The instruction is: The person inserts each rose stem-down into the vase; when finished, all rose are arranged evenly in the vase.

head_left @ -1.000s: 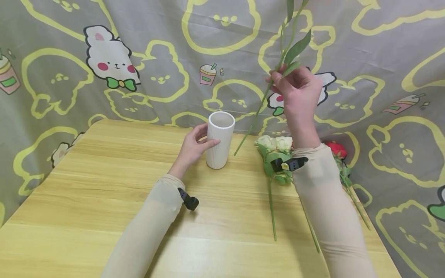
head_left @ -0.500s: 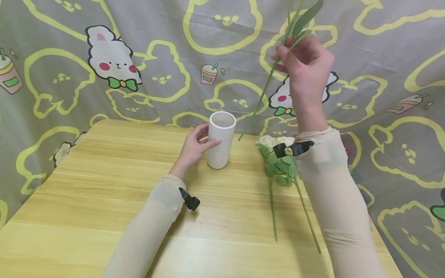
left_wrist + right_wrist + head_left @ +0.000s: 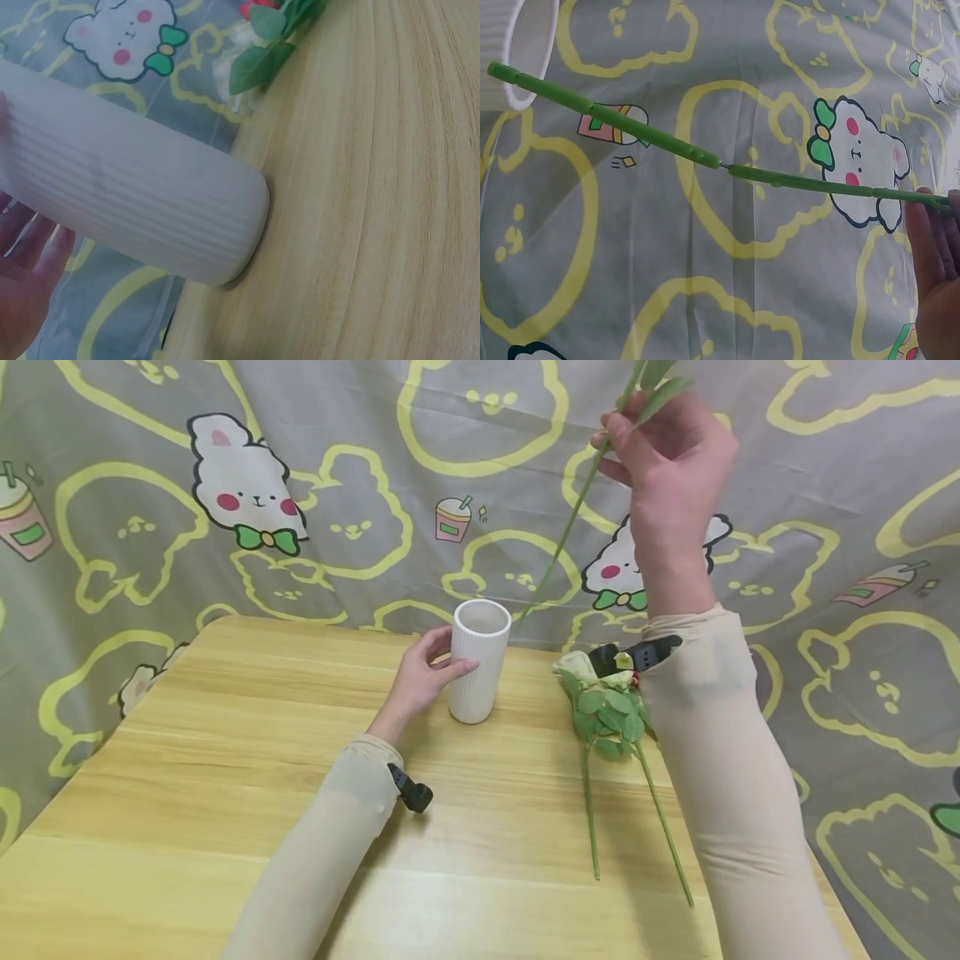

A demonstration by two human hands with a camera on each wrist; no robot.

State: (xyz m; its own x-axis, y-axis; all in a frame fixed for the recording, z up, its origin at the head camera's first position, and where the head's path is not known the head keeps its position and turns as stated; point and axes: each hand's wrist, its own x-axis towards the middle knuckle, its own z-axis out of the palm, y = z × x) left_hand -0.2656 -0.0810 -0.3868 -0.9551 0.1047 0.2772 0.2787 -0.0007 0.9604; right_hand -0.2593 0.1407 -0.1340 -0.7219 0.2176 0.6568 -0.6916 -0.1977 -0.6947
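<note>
A white ribbed vase (image 3: 480, 664) stands upright on the wooden table, its round mouth facing up. My left hand (image 3: 425, 672) grips it from the left, the thumb across its front; the left wrist view shows the vase's base (image 3: 225, 225) resting on the tabletop. High at the right, my right hand (image 3: 671, 460) pinches a green flower stem (image 3: 566, 531) near its leaves. The bloom lies beyond the top of the head view. Hanging down to the left, the stem's lower tip (image 3: 502, 73) appears close to the vase mouth (image 3: 529, 52) in the right wrist view.
To the right of the vase, white roses (image 3: 575, 667) with green leaves (image 3: 607, 718) and long stems lie on the table (image 3: 262, 760). A bit of red shows among them, partly behind my right sleeve. A patterned grey curtain (image 3: 360, 410) hangs behind the table.
My right hand has risen and shifted slightly right, carrying the stem up; its lower tip now sits higher, beside the vase's rim. My left hand and the vase have stayed put.
</note>
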